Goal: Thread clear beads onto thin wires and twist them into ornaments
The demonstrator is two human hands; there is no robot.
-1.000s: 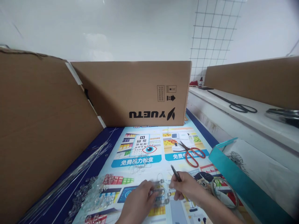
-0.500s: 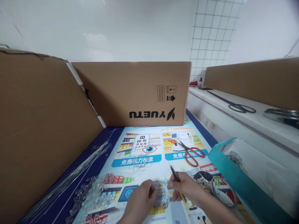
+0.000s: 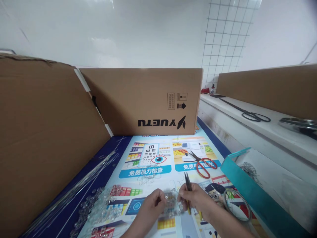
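My left hand and my right hand meet low in the middle over a colourful printed mat. Between their fingertips they pinch a small piece of clear beads on thin wire. My right hand also grips slim dark pliers, their pointed tip sticking up and away from me. A heap of clear beads lies just left of my left hand. A small tangle of wire sits on the mat beyond my hands.
Red-handled scissors lie beyond my right hand. A wire coil rests by a teal box on the right. Long straight wires lie at left. Cardboard boxes wall the back and left. Black scissors lie on the white ledge.
My hands have drawn closer together around the bead piece. The pliers have swung from leaning left to standing nearly upright. The view has tilted slightly.
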